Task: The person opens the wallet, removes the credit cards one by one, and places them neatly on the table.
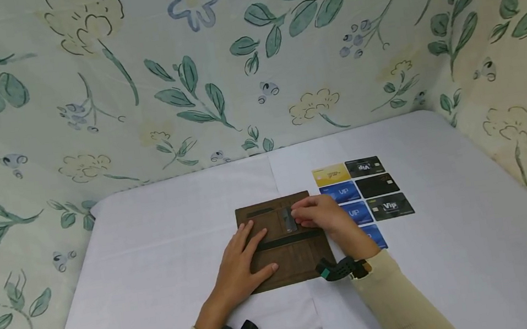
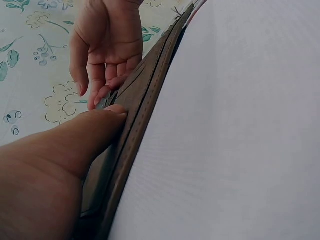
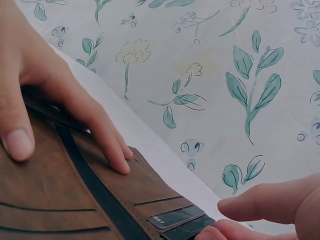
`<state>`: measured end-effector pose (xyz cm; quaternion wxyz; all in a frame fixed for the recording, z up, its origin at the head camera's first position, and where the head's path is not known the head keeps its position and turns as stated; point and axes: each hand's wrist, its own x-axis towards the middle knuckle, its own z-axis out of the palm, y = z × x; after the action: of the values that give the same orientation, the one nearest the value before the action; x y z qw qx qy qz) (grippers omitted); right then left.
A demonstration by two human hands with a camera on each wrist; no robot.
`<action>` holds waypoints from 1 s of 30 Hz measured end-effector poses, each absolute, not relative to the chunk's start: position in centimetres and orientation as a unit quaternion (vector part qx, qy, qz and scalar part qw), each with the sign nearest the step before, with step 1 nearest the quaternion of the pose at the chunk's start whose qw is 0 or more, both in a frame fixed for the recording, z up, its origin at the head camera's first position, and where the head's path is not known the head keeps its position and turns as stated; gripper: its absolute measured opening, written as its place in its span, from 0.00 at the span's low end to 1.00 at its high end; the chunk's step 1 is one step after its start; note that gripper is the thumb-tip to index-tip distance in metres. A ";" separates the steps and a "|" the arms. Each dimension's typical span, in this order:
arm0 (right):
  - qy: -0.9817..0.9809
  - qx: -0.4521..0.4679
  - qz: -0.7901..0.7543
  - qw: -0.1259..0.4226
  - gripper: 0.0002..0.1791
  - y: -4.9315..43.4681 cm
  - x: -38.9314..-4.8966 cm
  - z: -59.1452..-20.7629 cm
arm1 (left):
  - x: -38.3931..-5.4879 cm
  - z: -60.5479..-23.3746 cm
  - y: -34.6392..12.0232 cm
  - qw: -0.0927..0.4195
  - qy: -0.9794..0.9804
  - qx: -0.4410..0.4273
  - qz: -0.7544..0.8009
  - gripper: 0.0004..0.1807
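Note:
A brown wallet (image 1: 286,264) lies open and flat on the white-covered table. My left hand (image 1: 241,259) rests across its left side, fingers spread, the thumb lying on the lower half. At the wallet's upper right, dark cards (image 3: 175,218) sit in the slots, their edges showing. The fingertips of my right hand (image 1: 322,215) touch the outer dark card (image 3: 186,228) at the wallet's edge. In the right wrist view, that hand's thumb stands apart from the card, above the other fingers. The left wrist view shows the wallet nearly edge-on, with the right fingers beyond it.
Several cards lie in two columns right of the wallet: a yellow card (image 1: 331,175), blue cards (image 1: 341,192) and black cards (image 1: 390,206). My right forearm overlaps the lowest blue card (image 1: 375,236). Floral-patterned cloth (image 1: 203,83) rises behind the white table (image 1: 163,239).

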<state>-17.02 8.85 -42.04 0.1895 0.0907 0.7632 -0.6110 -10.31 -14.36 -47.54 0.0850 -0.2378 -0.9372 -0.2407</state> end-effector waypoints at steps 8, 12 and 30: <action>0.785 0.112 -0.585 0.167 0.12 8.3 -16.8 -42.2 | -10.2 -47.3 -14.2 0.096 -0.936 -0.236 -0.244 0.40; 0.801 0.101 -0.573 0.143 0.12 7.9 -16.5 -42.4 | -10.2 -47.3 -14.3 0.093 -0.936 -0.234 -0.246 0.40; 0.809 0.102 -0.565 0.126 0.10 7.5 -16.6 -42.6 | -10.4 -47.7 -14.5 0.096 -0.935 -0.236 -0.247 0.40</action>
<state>-16.60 7.51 -42.56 0.1257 0.1019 0.8088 -0.5655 -10.36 -14.50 -47.69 0.0963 -0.2355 -0.9349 -0.2472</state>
